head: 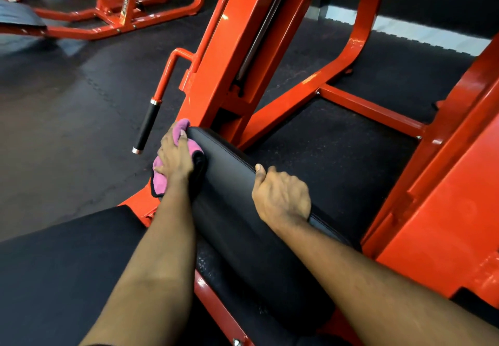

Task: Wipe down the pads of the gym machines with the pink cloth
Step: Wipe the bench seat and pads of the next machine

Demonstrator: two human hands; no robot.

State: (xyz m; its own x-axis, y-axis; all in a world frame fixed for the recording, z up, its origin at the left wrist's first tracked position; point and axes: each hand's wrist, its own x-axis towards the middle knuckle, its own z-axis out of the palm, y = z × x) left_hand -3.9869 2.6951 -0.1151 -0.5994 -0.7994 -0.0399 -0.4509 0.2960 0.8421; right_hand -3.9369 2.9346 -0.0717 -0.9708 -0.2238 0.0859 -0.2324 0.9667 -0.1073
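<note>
My left hand (175, 156) presses the crumpled pink microfibre cloth (172, 160) flat against the left side face of the long black vinyl pad (232, 183), fingers spread over it, so the cloth rubs the side. My right hand (282, 197) is curled over the pad's right edge, likely bracing me. Just beyond my left fingertips stands the orange steel frame upright (216, 75); the pad's length toward my forearms gives open room to wipe.
</note>
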